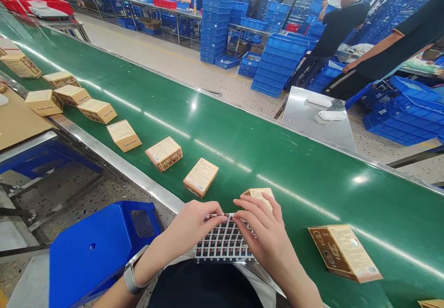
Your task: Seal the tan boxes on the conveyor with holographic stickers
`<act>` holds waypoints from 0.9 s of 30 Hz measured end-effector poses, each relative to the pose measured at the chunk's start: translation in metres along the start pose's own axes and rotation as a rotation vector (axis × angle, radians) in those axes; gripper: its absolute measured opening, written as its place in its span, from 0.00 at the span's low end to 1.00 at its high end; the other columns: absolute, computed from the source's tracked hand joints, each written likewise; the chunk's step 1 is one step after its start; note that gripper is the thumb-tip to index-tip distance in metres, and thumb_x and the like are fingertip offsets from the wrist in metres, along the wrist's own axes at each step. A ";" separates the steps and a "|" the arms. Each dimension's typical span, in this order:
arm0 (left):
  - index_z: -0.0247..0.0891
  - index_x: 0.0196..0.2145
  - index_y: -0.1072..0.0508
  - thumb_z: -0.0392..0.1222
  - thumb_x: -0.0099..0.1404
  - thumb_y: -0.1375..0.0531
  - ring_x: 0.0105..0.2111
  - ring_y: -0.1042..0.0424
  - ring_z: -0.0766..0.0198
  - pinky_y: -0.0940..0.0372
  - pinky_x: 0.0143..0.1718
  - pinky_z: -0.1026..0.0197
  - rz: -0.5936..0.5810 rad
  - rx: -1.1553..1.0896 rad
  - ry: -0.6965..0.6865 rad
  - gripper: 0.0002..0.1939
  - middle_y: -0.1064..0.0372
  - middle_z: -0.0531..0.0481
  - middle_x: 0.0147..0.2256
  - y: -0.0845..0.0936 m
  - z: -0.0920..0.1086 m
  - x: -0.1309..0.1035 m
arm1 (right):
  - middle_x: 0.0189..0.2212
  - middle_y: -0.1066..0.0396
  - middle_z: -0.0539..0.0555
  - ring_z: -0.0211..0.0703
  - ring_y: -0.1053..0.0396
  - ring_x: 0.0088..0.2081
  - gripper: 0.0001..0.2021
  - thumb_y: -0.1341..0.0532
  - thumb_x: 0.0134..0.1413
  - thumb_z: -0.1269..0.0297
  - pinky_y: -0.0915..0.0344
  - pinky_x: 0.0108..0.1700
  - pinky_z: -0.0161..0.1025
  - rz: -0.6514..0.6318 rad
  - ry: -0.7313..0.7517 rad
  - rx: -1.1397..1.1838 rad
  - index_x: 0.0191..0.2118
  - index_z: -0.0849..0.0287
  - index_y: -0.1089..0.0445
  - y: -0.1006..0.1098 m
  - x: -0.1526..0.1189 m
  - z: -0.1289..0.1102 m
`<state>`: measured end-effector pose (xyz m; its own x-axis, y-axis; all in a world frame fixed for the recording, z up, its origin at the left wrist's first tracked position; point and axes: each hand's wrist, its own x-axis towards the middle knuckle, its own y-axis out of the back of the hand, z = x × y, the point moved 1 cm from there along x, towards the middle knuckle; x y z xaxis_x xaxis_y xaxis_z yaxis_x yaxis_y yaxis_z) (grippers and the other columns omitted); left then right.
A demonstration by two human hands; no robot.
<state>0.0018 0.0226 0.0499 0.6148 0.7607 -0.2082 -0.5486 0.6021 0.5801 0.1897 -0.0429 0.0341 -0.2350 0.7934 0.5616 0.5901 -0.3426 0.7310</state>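
A sheet of stickers [225,245] with rows of small dark labels on a white backing lies in front of my body, at the near edge of the belt. My left hand [197,224] pinches its upper edge between thumb and forefinger. Over the upper right part of the sheet, my right hand [260,224] has thumb and forefinger together at the same edge, close to the left fingertips; its other fingers are raised and apart. Whether a single sticker is between the fingertips is too small to see. Just beyond the right hand is a partly covered tan box [258,192].
A green conveyor belt [222,127] runs across the view, carrying several tan and brown boxes [201,177]; another box [345,252] sits at right. A blue stool [93,248] stands at left. Beyond are a metal table [319,127], stacked blue crates [217,21] and several people.
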 end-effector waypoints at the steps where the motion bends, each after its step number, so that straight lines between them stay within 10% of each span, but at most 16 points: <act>1: 0.40 0.33 0.24 0.46 0.70 0.43 0.28 0.33 0.66 0.40 0.32 0.64 0.024 -0.005 -0.004 0.12 0.28 0.56 0.27 0.002 -0.001 0.000 | 0.46 0.22 0.54 0.50 0.28 0.52 0.07 0.43 0.65 0.73 0.48 0.63 0.59 0.009 -0.021 0.046 0.41 0.53 0.31 0.000 0.000 0.000; 6: 0.40 0.28 0.23 0.44 0.67 0.38 0.59 0.40 0.49 0.41 0.59 0.48 0.225 0.126 -0.108 0.10 0.33 0.47 0.57 0.022 -0.025 -0.003 | 0.51 0.26 0.59 0.52 0.26 0.51 0.06 0.44 0.66 0.59 0.32 0.53 0.53 0.063 -0.548 0.556 0.40 0.53 0.32 -0.016 0.002 0.024; 10: 0.41 0.31 0.22 0.43 0.68 0.40 0.70 0.62 0.43 0.52 0.66 0.38 0.054 0.150 -0.078 0.09 0.54 0.56 0.70 0.027 -0.053 -0.006 | 0.56 0.30 0.58 0.51 0.24 0.48 0.16 0.42 0.63 0.49 0.33 0.56 0.52 0.047 -0.854 0.942 0.49 0.53 0.33 -0.050 0.019 0.052; 27: 0.41 0.28 0.24 0.40 0.66 0.37 0.68 0.56 0.43 0.43 0.63 0.40 -0.125 0.233 -0.195 0.08 0.53 0.65 0.69 -0.022 -0.036 -0.006 | 0.55 0.30 0.60 0.51 0.27 0.44 0.17 0.37 0.54 0.48 0.29 0.38 0.43 0.269 -0.999 0.874 0.34 0.58 0.30 -0.097 0.019 0.059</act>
<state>-0.0100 0.0138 0.0097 0.7781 0.6106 -0.1476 -0.3314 0.5986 0.7292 0.1737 0.0355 -0.0493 0.4008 0.9045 -0.1455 0.9102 -0.4113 -0.0496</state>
